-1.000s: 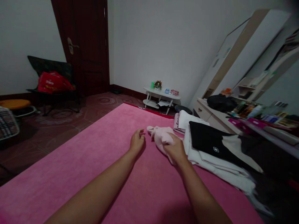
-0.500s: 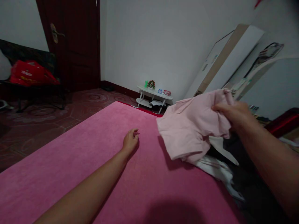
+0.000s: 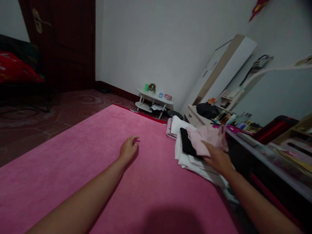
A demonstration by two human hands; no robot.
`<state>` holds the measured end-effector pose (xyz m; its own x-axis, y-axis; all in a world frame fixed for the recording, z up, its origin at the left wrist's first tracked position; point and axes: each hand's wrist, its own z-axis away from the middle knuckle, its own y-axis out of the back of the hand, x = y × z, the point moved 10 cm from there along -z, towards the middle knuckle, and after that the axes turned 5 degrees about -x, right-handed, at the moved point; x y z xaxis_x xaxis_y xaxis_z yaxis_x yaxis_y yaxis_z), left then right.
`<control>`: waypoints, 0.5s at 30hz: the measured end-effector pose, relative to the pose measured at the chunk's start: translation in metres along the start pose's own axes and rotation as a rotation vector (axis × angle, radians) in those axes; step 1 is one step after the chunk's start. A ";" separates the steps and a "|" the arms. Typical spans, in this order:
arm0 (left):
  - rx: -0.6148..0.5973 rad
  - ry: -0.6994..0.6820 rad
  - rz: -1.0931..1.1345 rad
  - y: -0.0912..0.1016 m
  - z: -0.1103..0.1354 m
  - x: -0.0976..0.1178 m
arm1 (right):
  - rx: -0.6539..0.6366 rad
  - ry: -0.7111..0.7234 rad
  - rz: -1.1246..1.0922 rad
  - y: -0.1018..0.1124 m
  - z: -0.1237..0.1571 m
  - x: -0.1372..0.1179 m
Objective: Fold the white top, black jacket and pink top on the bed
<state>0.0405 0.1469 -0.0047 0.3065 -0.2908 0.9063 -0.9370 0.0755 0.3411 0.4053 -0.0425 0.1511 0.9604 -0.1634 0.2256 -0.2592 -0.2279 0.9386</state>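
A pale pink garment point(image 3: 207, 135), folded small, lies at the top of a clothes pile on the right side of the pink bed cover point(image 3: 146, 182). My right hand point(image 3: 216, 159) grips its near edge, thumb on top and the other fingers partly hidden. Beneath it show a folded black garment point(image 3: 187, 143) and several white garments point(image 3: 192, 164). A white and pink folded piece with dark lettering point(image 3: 170, 126) sits just beyond. My left hand point(image 3: 129, 148) rests on the cover, fingers loosely bent and apart, holding nothing.
To the right, a dresser point(image 3: 193, 115) carries a black bag point(image 3: 207, 110), bottles and a mirror point(image 3: 280, 94). A small white shelf table point(image 3: 156, 96) stands by the far wall. At left are a dark door point(image 3: 70, 42) and a red bag point(image 3: 17, 70) on a chair.
My right hand has lowered the pink garment from the air onto the clothes pile, where it is now compact. The view has turned slightly right. My left hand stays on the cover.
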 end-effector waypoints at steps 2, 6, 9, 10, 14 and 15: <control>-0.030 -0.025 -0.046 -0.003 0.000 0.003 | 0.006 -0.057 -0.006 -0.029 0.016 0.001; -0.057 -0.053 -0.111 -0.005 0.001 0.005 | -0.011 -0.002 -0.036 -0.035 0.024 -0.008; -0.056 -0.076 -0.128 -0.006 0.002 0.007 | -0.057 -0.016 -0.060 -0.021 0.014 0.006; -0.058 -0.082 -0.133 -0.006 0.002 0.007 | -0.044 -0.057 -0.073 -0.013 0.009 0.016; -0.061 -0.083 -0.141 -0.006 0.002 0.007 | 0.179 -0.349 -0.137 0.027 0.002 0.059; -0.058 -0.084 -0.145 -0.006 0.002 0.007 | 0.221 -0.381 -0.146 0.032 0.003 0.061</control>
<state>0.0481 0.1428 -0.0005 0.4202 -0.3808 0.8237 -0.8721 0.0813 0.4825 0.4555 -0.0628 0.1938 0.8931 -0.4464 -0.0556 -0.1794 -0.4669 0.8659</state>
